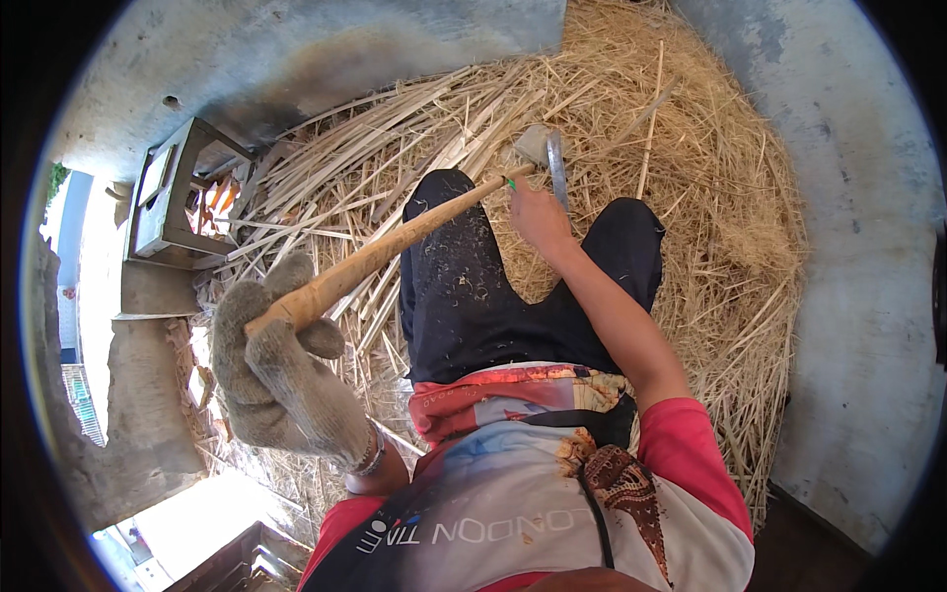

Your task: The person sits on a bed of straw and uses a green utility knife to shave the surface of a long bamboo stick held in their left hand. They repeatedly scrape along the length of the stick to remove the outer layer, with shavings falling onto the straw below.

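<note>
My left hand (296, 360), in a thick grey knitted glove, is closed around the near end of a bamboo pole (395, 243). The pole slants up and to the right across my left knee. Close to its thin far end, my bare right hand (538, 217) has its fingers closed against the pole, where a small green bit (510, 183) shows. Just right of those fingers is a narrow metal blade (557, 168); I see no handle on it. A grey stone (533, 145) lies beside the blade, on the straw.
Loose straw and fibre (710, 197) heap at the right and far side. Long split strips (375, 148) lie at the far left. A boxy metal frame (187, 192) stands by the left wall opening. Grey walls (848, 197) close in the space. My knees (621, 237) are bent below the pole.
</note>
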Motion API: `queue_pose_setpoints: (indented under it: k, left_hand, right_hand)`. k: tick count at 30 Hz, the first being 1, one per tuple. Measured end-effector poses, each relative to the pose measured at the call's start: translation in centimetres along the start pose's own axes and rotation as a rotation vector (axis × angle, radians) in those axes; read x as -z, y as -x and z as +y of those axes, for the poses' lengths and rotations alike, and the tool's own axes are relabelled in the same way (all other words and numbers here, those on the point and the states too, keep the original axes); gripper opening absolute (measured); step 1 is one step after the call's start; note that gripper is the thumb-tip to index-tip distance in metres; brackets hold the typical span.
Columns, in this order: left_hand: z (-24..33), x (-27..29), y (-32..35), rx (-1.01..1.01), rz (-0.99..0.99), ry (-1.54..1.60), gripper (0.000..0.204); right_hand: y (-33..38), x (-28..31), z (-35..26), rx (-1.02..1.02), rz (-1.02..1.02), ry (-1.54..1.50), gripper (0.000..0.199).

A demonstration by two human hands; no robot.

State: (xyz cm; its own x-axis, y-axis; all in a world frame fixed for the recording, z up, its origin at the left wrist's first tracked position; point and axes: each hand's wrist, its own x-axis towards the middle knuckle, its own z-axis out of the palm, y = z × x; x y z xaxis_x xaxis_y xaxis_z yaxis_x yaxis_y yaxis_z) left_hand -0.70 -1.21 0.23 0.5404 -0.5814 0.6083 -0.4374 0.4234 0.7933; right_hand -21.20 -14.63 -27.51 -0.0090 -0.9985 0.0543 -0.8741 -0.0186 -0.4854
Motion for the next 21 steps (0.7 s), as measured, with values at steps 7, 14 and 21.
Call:
queue_pose_setpoints:
  k: [7,14,21]
  left_hand:
    - [1.5,-0.2,0.7,-0.124,-0.167,0.087,0.038]
    - [-0.2,0.2,1.8,-0.025,-0.142,0.128,0.042]
    - [-1.2,1.1,0.3,-0.057,-0.338,0.322,0.043]
  right_hand:
    - [-5.3,1.4,16.5,-0.429,0.009,0.514,0.018]
    - [4.2,10.2,-1.7,-0.075,-0.094,-0.36,0.023]
    - [11.1,13.4,-12.4,0.08,0.028,-0.522,0.02]
